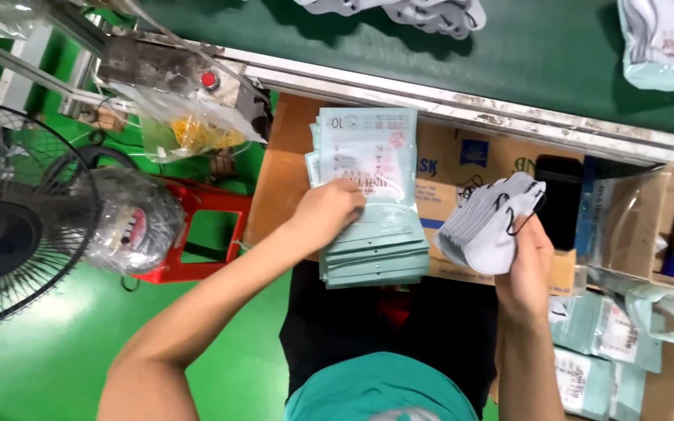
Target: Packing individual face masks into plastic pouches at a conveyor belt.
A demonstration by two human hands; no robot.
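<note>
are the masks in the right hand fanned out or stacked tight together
Stacked together, slightly fanned. The right hand grips the grey masks as one bundle, their edges stepped along one side and black ear loops hanging off the top.

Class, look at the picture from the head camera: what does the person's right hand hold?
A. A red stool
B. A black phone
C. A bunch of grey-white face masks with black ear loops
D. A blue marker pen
C: the right hand grips a fanned bunch of grey-white face masks with black ear loops, while the left hand rests on the stack of pale green pouches.
</note>
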